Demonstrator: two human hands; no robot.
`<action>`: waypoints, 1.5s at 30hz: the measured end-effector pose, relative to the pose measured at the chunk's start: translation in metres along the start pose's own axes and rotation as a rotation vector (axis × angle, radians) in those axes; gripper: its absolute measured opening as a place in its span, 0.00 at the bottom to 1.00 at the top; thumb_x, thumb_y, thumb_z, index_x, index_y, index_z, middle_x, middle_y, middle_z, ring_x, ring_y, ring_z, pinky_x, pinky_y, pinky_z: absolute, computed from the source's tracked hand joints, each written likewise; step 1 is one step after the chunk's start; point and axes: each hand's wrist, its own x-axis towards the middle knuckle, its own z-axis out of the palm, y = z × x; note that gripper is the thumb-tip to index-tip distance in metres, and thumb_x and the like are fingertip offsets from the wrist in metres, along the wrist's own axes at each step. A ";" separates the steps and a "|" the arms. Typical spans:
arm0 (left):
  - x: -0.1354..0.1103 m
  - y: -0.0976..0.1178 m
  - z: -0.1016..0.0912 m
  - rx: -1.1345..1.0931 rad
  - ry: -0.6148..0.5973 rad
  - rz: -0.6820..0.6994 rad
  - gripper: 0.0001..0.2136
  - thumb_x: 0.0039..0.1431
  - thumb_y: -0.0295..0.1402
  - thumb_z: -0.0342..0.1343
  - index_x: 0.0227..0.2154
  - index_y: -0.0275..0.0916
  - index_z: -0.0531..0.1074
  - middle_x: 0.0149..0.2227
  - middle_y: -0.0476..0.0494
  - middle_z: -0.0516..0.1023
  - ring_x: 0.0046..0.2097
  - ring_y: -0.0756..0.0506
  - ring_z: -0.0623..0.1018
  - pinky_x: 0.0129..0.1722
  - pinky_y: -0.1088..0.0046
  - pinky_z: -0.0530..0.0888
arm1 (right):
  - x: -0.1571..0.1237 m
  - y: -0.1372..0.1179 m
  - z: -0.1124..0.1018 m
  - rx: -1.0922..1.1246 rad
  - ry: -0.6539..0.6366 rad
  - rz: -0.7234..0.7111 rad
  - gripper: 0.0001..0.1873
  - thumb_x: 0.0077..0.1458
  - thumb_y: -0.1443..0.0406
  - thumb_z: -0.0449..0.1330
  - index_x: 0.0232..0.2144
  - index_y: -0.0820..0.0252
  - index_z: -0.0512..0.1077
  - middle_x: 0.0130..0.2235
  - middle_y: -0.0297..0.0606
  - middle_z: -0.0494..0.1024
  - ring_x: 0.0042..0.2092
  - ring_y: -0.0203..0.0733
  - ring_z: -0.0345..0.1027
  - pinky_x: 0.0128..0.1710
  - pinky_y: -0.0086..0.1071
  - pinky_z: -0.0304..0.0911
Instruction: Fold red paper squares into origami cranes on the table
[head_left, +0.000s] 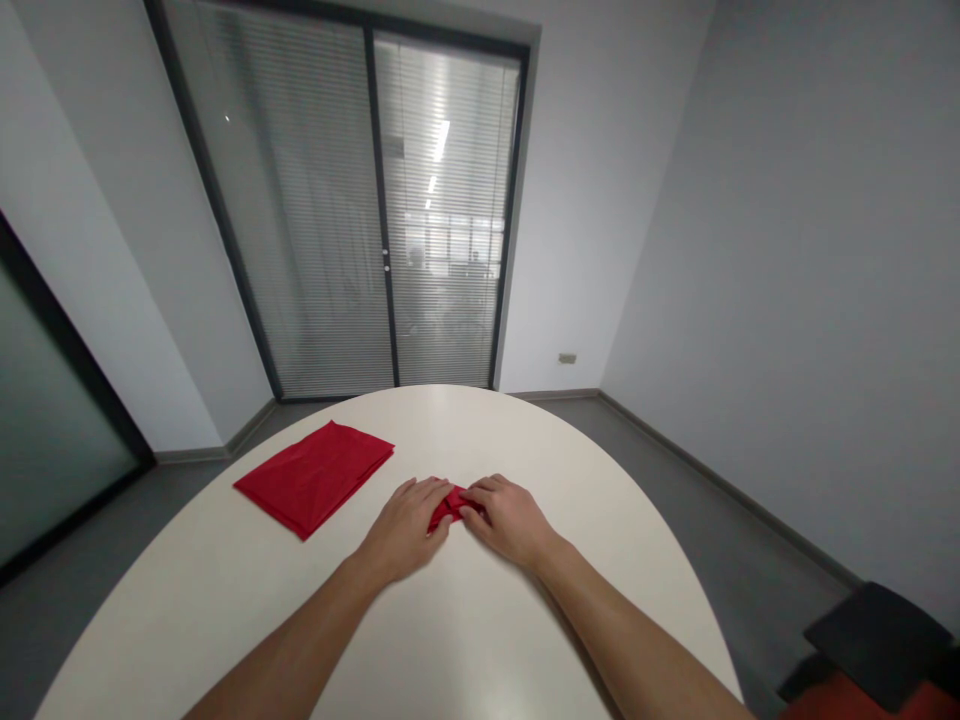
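Note:
A small folded red piece (450, 507), cloth or paper, lies on the white table between my two hands, mostly covered by them. My left hand (405, 528) rests over its left part, fingers along the far side and thumb along the near side. At its right end, my right hand (511, 518) has bent fingers and thumb closed on the edge. Farther left lies a larger red sheet (319, 475), folded flat in layers with creases, apart from both hands. I cannot tell whether it is fabric or paper.
The round white table (442, 420) curves away in front of me. Beyond it stand glass panels with blinds (450, 300) and a pale wall with a socket (567, 358). A black and orange chair (877, 645) is at the lower right.

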 end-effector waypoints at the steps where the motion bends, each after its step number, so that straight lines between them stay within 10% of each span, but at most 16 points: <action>1: 0.001 0.002 -0.001 -0.010 0.014 0.003 0.18 0.63 0.32 0.49 0.55 0.43 0.70 0.57 0.42 0.76 0.58 0.40 0.73 0.62 0.56 0.65 | 0.000 0.000 0.000 0.003 0.002 -0.008 0.18 0.69 0.59 0.49 0.46 0.56 0.77 0.44 0.40 0.80 0.46 0.44 0.70 0.49 0.35 0.61; 15: 0.000 0.016 -0.004 0.012 0.056 -0.130 0.14 0.64 0.31 0.48 0.47 0.46 0.76 0.47 0.46 0.81 0.49 0.42 0.77 0.50 0.63 0.73 | 0.001 0.002 0.002 0.014 0.019 0.002 0.20 0.70 0.59 0.46 0.48 0.56 0.77 0.47 0.41 0.80 0.49 0.43 0.69 0.52 0.35 0.61; 27: 0.002 0.016 -0.003 -0.013 0.159 -0.218 0.16 0.65 0.28 0.44 0.49 0.45 0.74 0.49 0.47 0.80 0.49 0.43 0.78 0.51 0.65 0.73 | 0.007 0.006 0.027 0.439 0.254 0.380 0.29 0.56 0.60 0.61 0.59 0.58 0.64 0.51 0.43 0.76 0.40 0.43 0.73 0.45 0.37 0.68; 45: 0.014 -0.001 0.011 -0.429 0.413 -0.442 0.13 0.58 0.25 0.47 0.42 0.40 0.74 0.48 0.41 0.80 0.52 0.42 0.77 0.56 0.61 0.72 | 0.007 0.004 0.020 0.290 0.300 0.246 0.28 0.56 0.73 0.54 0.59 0.55 0.63 0.49 0.38 0.79 0.46 0.42 0.73 0.52 0.36 0.64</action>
